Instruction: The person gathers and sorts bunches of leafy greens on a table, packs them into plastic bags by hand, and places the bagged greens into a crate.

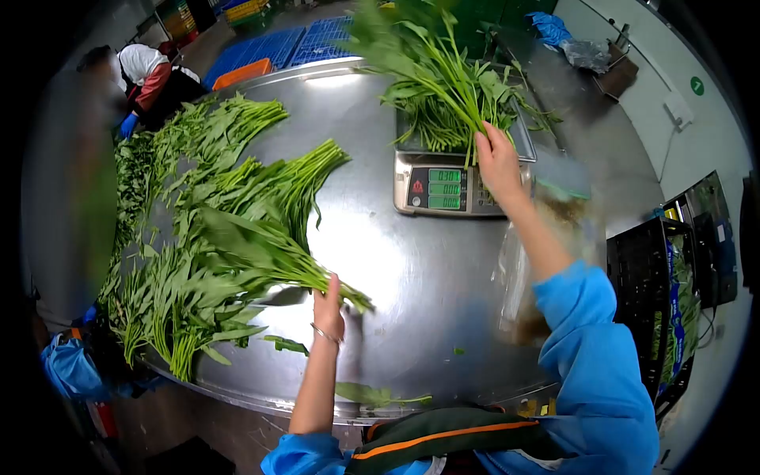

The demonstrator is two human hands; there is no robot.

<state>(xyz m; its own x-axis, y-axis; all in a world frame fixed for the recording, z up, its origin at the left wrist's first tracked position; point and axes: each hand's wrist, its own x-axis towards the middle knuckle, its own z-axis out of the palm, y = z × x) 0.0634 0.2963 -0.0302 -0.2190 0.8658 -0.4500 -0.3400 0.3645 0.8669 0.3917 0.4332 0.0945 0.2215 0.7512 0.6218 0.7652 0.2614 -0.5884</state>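
My left hand [328,311] is closed around the stems of a bunch of water spinach [265,257], its leaves pointing left over the table. My right hand [499,165] grips the stems of some more water spinach [445,75], held above the digital scale [408,184]. More greens [431,127] lie on the scale's tray beneath that hand. The scale's display [445,188] is lit green; its top line seems to read 0.30. Left of my left hand, several loose bunches [305,178] rest on the metal table.
The metal table [372,119] has stray leaves [380,393] near its front edge. Clear plastic bags [518,293] lie at right, beside a black crate [637,293]. A person in blue gloves [129,125] bends at the far left. Blue pallets [265,49] and an orange crate [241,74] stand behind.
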